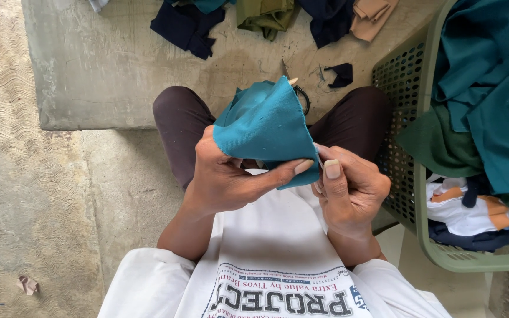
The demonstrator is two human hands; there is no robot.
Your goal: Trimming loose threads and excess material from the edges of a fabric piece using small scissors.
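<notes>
The left hand (222,176) pinched a small teal cloth (266,126) with its thumb pressed on the lower edge. The right hand (349,185) pinched the cloth's right corner (its thumb was on top). The cloth was held up above the person's lap. A green basket (410,88) full of clothes stood just beside the right hand. Scissors (298,94) lay on the concrete step (101,65) behind the cloth.

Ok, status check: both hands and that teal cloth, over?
Left hand pinching teal cloth piece from below. Right hand gripping its lower right edge. Scissors half hidden behind cloth on concrete slab. Green basket at right, nothing obstructing.
</notes>
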